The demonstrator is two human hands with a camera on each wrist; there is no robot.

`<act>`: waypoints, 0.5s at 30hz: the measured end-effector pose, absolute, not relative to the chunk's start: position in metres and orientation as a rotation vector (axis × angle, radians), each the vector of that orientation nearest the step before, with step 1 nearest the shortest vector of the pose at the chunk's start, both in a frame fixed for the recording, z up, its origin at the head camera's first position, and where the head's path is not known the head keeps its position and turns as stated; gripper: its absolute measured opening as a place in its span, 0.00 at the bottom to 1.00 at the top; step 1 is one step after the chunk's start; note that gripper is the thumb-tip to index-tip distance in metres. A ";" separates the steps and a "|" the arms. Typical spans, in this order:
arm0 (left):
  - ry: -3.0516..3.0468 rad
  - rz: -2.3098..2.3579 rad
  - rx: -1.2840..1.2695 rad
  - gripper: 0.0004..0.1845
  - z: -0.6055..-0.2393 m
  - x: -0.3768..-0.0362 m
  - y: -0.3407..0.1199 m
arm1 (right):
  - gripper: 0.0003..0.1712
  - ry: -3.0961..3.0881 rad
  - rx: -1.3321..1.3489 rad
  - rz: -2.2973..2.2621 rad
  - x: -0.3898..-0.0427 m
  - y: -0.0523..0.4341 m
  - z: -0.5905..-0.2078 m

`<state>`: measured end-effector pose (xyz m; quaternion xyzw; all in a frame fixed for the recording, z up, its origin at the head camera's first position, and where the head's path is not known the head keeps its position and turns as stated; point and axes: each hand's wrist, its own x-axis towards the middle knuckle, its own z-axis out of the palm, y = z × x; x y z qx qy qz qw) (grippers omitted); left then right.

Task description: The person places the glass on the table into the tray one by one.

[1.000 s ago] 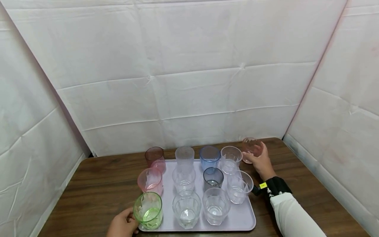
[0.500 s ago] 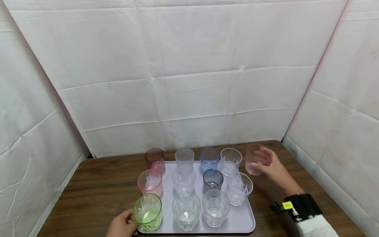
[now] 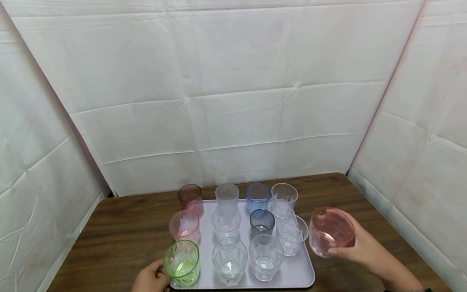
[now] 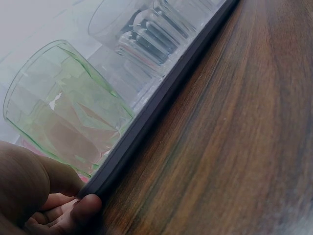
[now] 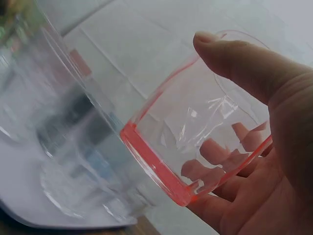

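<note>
My right hand (image 3: 365,243) holds a pink tumbler (image 3: 322,237) beside the right side of a pale lilac tray (image 3: 304,269). Fingers wrap one side of the tumbler and the thumb the other; the right wrist view shows its thick reddish base (image 5: 156,169) facing the tray. At the tray's near left corner my left hand (image 3: 148,278) pinches the edge (image 4: 117,154) between thumb and fingers. A green glass (image 3: 184,263) stands on that corner, close to the left knuckles. Nearest my right hand on the tray is a clear glass (image 3: 292,239).
Several other glasses stand on the tray, among them a pink one (image 3: 185,227), a dark red one (image 3: 190,196), a blue one (image 3: 258,198) and a smoky grey one (image 3: 262,223). Under the tray is a brown wooden table (image 3: 120,235), with white sheets (image 3: 233,121) hanging behind it.
My right hand has brought the pink tumbler from the back right of the table nearer to me and slightly right. My left hand has stayed at the tray corner.
</note>
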<state>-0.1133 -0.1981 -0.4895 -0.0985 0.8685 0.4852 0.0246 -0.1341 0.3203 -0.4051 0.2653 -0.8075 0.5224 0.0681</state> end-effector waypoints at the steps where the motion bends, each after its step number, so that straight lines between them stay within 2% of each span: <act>1: 2.689 1.500 -0.304 0.20 -0.490 -0.113 -0.198 | 0.53 -2.433 0.815 1.569 -0.128 0.319 -0.407; 7: 2.705 1.493 -0.287 0.20 -0.490 -0.113 -0.199 | 0.54 -2.422 0.989 1.702 -0.108 0.308 -0.435; 15: 2.683 1.470 -0.327 0.20 -0.491 -0.115 -0.200 | 0.53 -2.398 1.046 1.734 -0.108 0.293 -0.470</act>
